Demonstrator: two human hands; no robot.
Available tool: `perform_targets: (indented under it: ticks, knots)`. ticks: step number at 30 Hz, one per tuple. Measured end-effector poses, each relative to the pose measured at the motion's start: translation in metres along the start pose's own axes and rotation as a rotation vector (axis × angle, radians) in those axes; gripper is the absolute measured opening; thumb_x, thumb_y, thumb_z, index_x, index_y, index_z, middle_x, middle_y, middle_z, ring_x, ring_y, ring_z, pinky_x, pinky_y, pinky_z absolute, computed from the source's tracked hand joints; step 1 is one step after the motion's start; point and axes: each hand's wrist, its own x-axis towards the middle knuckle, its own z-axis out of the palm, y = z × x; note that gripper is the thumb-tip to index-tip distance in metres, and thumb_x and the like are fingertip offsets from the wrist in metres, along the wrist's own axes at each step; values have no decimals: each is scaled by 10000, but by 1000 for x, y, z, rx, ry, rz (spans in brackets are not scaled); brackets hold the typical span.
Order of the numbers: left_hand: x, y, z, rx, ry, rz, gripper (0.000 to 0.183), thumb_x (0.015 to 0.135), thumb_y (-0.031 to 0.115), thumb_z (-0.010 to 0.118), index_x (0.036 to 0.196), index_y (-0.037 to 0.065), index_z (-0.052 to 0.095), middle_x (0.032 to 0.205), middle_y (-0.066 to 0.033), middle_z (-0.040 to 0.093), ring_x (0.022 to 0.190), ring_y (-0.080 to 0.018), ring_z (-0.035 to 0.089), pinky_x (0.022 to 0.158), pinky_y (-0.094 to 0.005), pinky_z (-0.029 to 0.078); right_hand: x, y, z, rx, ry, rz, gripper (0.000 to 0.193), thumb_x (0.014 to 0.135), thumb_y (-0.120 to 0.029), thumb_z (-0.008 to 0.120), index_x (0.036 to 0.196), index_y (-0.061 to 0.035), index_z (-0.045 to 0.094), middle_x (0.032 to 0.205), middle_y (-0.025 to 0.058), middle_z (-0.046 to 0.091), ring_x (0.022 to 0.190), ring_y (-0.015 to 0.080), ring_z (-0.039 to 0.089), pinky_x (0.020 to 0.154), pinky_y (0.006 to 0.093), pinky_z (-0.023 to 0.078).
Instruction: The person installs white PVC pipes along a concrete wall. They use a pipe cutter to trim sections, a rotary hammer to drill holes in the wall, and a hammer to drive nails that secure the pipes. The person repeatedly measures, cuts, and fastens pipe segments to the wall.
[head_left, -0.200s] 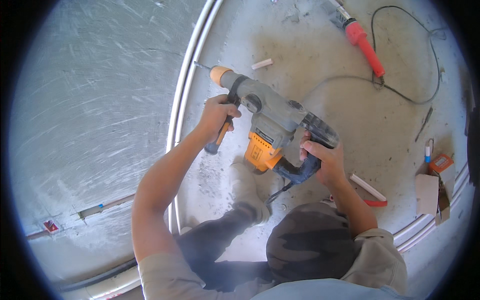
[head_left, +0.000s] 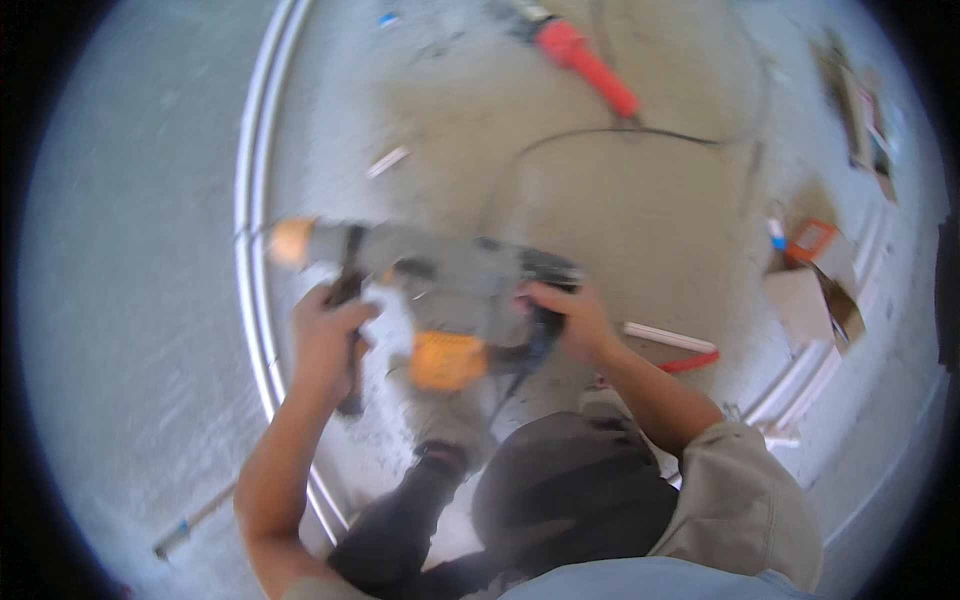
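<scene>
The hammer drill is held above the floor, in front of the body, its orange chuck collar directed left toward two white pipes; blur obscures the bit. The orange motor housing hangs below the grey barrel. Support is at two points, front and rear, presumably to share the weight and steady the nose. The left hand is curled round the side handle, fingers wrapped, the grip angled downward. The right hand is closed about the black rear handle, thumb uppermost; finger position on any trigger cannot be determined. On the floor, well apart from both hands, a red tool lies beside its dark cable. To the right, near the right forearm, lies a white strip; a cardboard box stands farther out.
</scene>
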Motion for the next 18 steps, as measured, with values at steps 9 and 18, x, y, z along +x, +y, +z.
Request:
perform_targets:
  ticks: [9,18]
  knots:
    - [-78,4,36,-113,111,81,328,926,186,667,1220,88,560,972,-36,569,822,-150,573,653,-281,518,7,-92,153,-638,-387,-1219,323,848,-343,738,978,-50,768,1174,241,594,1179,420,553,952,520,477]
    - [8,-67,-78,121,100,740,577,1040,406,523,1431,-14,470,1425,-154,543,1296,-231,528,1132,-446,383,4,-31,273,-980,-26,-1399,420,865,-433,732,919,-17,744,934,111,721,936,311,686,925,426,518]
